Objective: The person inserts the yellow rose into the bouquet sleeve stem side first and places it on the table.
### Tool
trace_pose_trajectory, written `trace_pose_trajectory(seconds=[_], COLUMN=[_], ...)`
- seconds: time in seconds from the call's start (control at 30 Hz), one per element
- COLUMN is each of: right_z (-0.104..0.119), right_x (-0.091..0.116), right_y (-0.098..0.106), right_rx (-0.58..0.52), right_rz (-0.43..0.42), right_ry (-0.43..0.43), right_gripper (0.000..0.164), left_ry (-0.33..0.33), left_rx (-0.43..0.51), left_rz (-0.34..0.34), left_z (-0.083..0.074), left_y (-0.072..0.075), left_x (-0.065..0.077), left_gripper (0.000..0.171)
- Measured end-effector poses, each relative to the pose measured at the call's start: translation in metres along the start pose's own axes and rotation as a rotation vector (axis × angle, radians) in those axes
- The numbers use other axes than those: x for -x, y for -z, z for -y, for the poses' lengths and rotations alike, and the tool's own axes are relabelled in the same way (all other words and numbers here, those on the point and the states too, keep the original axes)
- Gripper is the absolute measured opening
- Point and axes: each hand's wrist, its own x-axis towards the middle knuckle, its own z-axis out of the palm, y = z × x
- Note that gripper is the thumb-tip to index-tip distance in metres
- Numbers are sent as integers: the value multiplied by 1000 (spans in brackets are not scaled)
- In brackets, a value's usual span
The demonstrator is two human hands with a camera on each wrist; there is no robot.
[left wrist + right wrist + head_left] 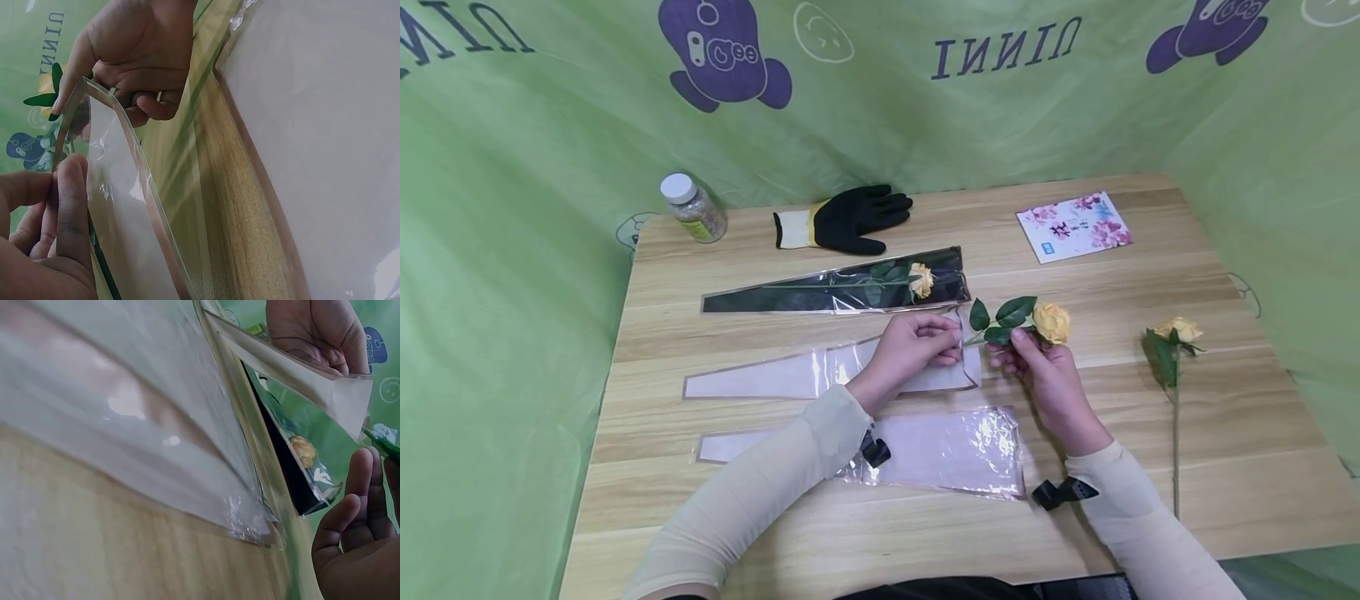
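A person's left grip (917,343) pinched a pale sleeve (827,372) at its wide mouth over a wooden tabletop (1120,292), while the right grip (1051,379) held a yellow rose (1051,322) below its bloom, beside that opening. The leaves (1017,311) risked snagging on the thin rim, creasing or tearing it, if pushed in askew.
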Motion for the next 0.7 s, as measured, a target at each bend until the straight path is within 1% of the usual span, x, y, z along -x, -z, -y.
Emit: trace_pose_trajectory(seconds=[0.23,0.4,0.57,0.7], right_z=[-4,-7,-9,-9], right_x=[1,1,1,1], right_y=[-2,-4,-5,-6], right_rx=[20,56,103,102], right_rz=[0,-21,-45,-58], right_ry=[1,2,11,19], right_gripper=[18,18,16,13], left_ry=[-17,-21,-16,-17], left_rx=[3,13,28,36], left_rz=[5,11,2,-2], left_z=[-1,0,-1,-2], left_y=[-2,-2,-4,-5], left_x=[0,-1,0,0], left_gripper=[14,15,14,13])
